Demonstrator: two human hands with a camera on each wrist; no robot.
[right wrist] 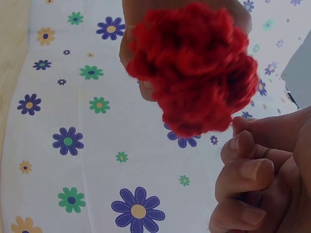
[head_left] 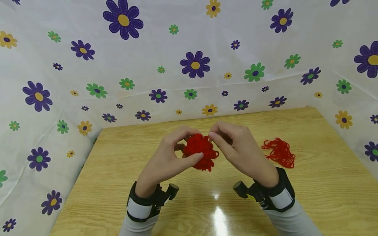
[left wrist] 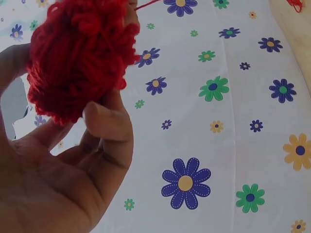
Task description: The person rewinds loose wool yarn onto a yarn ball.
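Observation:
A bumpy ball of red yarn [head_left: 201, 147] is held up above the table by my left hand [head_left: 168, 157], the thumb across its near side and the fingers behind it. The left wrist view shows that ball [left wrist: 80, 60] between thumb and curled fingers, with a thin red strand [left wrist: 147, 5] running off its upper right. At the ball's upper right edge, my right hand [head_left: 237, 149] pinches the yarn between thumb and index finger. In the right wrist view its other fingers [right wrist: 243, 174] are curled below the ball, and the pinched strand itself is mostly hidden.
A loose tangle of red yarn [head_left: 279, 153] lies on the wooden table [head_left: 112, 183], to the right of my right hand. A flower-patterned white sheet [head_left: 165, 46] stands behind the table and along both sides.

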